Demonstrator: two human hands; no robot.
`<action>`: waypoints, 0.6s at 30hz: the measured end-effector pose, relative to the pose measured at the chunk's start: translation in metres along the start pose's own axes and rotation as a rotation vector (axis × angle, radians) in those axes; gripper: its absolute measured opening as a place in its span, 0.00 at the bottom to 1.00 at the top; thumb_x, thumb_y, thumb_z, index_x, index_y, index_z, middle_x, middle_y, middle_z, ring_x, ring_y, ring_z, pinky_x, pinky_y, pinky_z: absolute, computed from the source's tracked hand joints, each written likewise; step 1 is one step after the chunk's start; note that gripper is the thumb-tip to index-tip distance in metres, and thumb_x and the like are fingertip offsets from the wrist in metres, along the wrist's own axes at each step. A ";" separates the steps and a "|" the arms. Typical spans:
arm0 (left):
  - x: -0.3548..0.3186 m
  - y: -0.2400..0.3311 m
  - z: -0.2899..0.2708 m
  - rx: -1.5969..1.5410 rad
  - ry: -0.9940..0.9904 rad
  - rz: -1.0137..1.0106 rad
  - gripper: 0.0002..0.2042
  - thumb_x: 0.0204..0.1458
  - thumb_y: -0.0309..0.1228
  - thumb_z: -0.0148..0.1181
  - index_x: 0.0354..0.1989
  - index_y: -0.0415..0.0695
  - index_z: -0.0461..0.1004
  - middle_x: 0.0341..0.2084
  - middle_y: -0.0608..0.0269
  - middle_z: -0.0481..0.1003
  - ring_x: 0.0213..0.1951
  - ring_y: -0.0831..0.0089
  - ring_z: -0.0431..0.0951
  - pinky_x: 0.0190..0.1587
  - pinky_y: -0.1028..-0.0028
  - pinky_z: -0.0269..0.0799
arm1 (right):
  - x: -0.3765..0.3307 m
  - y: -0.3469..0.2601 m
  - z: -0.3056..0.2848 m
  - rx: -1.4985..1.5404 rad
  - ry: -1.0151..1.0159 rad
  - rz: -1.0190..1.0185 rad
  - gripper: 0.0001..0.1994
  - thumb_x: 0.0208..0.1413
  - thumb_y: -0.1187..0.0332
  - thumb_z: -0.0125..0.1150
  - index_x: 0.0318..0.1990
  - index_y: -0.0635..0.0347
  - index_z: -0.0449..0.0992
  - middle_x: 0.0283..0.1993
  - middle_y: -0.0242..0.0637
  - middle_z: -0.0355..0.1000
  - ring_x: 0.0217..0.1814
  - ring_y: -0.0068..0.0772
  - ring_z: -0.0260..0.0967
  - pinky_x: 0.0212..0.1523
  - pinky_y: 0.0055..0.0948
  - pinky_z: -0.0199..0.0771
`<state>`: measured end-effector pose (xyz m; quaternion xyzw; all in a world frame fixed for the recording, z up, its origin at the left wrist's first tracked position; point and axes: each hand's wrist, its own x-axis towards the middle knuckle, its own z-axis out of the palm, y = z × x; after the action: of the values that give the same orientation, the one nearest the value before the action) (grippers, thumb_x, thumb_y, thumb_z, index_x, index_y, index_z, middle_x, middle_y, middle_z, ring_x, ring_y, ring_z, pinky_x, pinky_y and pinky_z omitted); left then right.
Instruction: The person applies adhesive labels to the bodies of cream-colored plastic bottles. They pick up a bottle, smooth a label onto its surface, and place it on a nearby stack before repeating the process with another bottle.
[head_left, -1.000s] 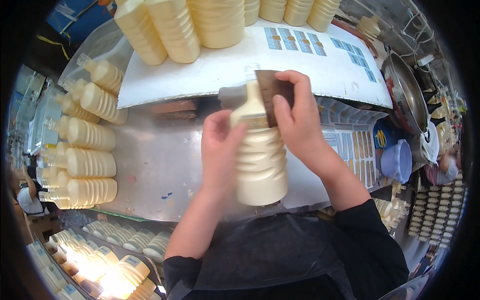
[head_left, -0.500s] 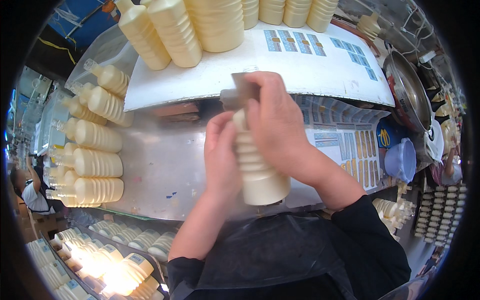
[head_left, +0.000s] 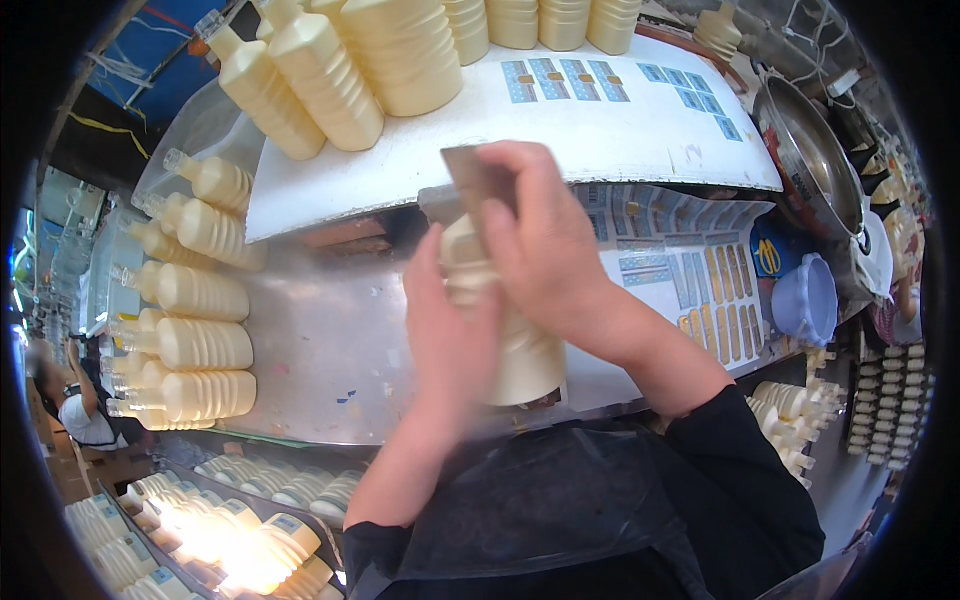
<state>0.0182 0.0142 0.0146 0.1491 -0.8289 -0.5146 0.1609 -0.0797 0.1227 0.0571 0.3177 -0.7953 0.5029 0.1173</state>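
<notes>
In front of my body a cream ribbed plastic bottle (head_left: pixel 528 368) stands tilted, its base toward me. My left hand (head_left: pixel 452 335), a little blurred, is closed round the bottle's left side. My right hand (head_left: pixel 548 255) is closed on a thin flat greyish scraper-like plate (head_left: pixel 463 172), held against or just over the upper part of the bottle. Fingers hide where plate and bottle meet. To the right of my right hand lie sheets of blue and gold labels (head_left: pixel 690 285) on the metal worktop (head_left: pixel 320 340).
A white board (head_left: pixel 400 170) spans the far side, bearing tall cream bottles (head_left: pixel 325 75) and rows of blue labels (head_left: pixel 565 82). More bottles (head_left: pixel 205 345) lie stacked at the left. Yellow-handled scissors (head_left: pixel 768 256), a lilac bucket (head_left: pixel 805 302) and a metal pan (head_left: pixel 810 150) are at the right.
My left hand has turned and slid across the front of the bottle, which has shifted slightly left. The plate in my right hand has moved left too. The whole view has tilted slightly.
</notes>
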 end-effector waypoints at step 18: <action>-0.022 -0.002 0.007 0.240 -0.155 0.114 0.54 0.50 0.43 0.67 0.78 0.35 0.38 0.68 0.39 0.56 0.68 0.48 0.62 0.71 0.57 0.56 | -0.014 0.028 -0.023 0.134 0.103 0.099 0.20 0.62 0.75 0.53 0.62 0.62 0.64 0.59 0.49 0.67 0.61 0.51 0.69 0.62 0.41 0.68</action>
<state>0.0353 0.0283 0.0071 0.0800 -0.9015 -0.4118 0.1064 -0.0894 0.1561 0.0407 0.2588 -0.7675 0.5758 0.1112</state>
